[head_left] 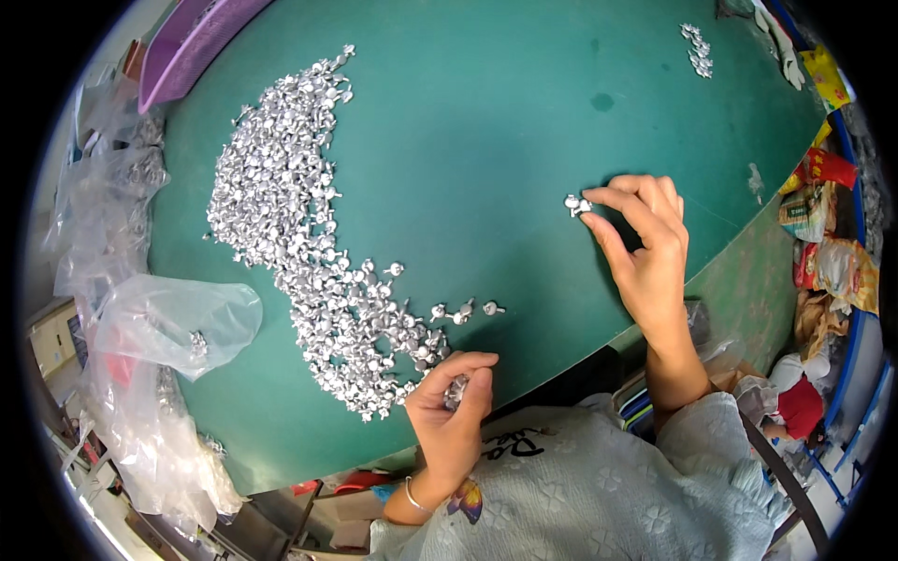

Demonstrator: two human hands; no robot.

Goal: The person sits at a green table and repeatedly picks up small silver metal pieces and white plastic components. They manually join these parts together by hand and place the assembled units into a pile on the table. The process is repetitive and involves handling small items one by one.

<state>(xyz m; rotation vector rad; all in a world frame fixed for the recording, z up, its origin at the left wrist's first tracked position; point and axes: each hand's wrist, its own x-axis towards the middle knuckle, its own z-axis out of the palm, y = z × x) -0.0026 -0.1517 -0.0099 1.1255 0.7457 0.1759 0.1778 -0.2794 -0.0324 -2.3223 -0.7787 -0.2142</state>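
A large heap of small silvery metal parts (271, 178), each with a rounded head and a short stem, spreads down the left half of the green table. At the heap's near end, my left hand (447, 416) is curled closed around several of these parts, which show between thumb and fingers. Out to the right, my right hand (650, 248) pinches a small metal part (586, 206) between thumb and forefinger. Another metal part (572, 202) sits right beside it; whether it is also gripped I cannot tell. A few loose parts (461, 312) lie just beyond my left hand.
A small group of metal parts (697, 51) lies at the far right of the table (486, 122). A purple basket (187, 51) stands at the far left. Clear plastic bags (173, 318) hang over the left edge. Bags and packets (823, 224) crowd beyond the right edge.
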